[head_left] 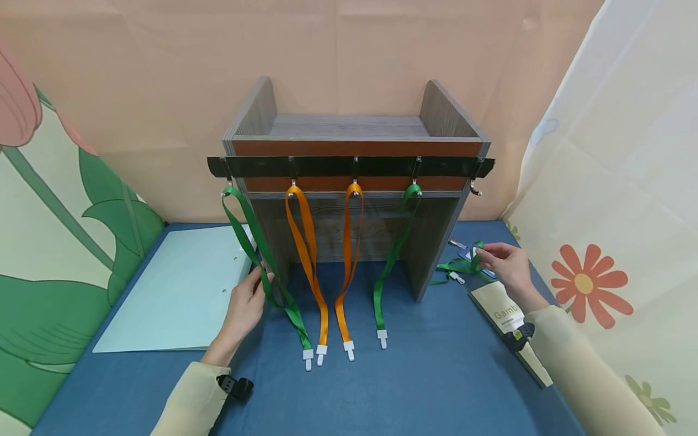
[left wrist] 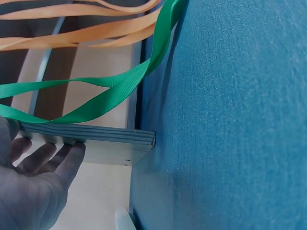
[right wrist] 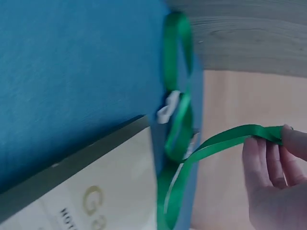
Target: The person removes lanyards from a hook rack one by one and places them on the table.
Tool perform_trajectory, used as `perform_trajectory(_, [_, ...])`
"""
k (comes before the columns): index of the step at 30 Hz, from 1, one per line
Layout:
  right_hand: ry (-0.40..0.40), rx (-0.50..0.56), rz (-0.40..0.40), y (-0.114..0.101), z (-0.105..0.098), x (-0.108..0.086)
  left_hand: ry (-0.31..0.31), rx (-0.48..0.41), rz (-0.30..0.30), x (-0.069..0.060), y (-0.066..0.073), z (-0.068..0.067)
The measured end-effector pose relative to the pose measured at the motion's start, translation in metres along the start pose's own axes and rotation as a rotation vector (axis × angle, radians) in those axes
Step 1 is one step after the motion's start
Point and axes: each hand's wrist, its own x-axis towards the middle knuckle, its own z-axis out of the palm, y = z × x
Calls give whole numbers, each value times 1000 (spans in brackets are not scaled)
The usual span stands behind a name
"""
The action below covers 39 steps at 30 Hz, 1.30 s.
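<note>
Lanyard (right wrist: 225,139), green, is pinched between finger and thumb of the right grip (head_left: 509,266). Peach cloth (head_left: 327,54) hangs beyond both grips; flowered cloth (head_left: 616,151) hangs to the right of the right one. Below them spreads the blue bench (head_left: 382,393). Between the grips stands a grey shelf (head_left: 436,236), its right side panel coming between the right grip and the straps at the front. Left of the left grip (head_left: 244,309) lies a pale folder (head_left: 169,297). Above both grips a black rail (head_left: 327,165) crosses the shelf. From it, between the grips, hang two orange lanyards (head_left: 347,242), a right green lanyard (head_left: 377,297) and a left green lanyard (head_left: 294,318), which falls across the left fingertips. Those fingers lie against the outside of the shelf's left panel; whether they clamp its edge I cannot tell. Nearer than the right grip, partly under the wrist, lies a book, or perhaps a box (head_left: 498,303), marked "Gamb". The pinched strap runs left and down from the right fingertips to the bench beside the shelf. Just below that grip shows a blue badge (head_left: 489,274); to its left, a white clip (head_left: 457,278) rests on the bench.
</note>
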Motion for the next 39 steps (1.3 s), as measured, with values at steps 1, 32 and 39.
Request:
perform_trajectory(1, [3,-49,2,3,1,0,0,-1,0,0,0,0])
perform_trajectory(32, [-209,-614,-256,55,20,2,-3,-12,3,1,-1,0])
perform_trajectory(39, [-212,-618,-299,41,13,-3,-6,-16,-1,0,-1,-1])
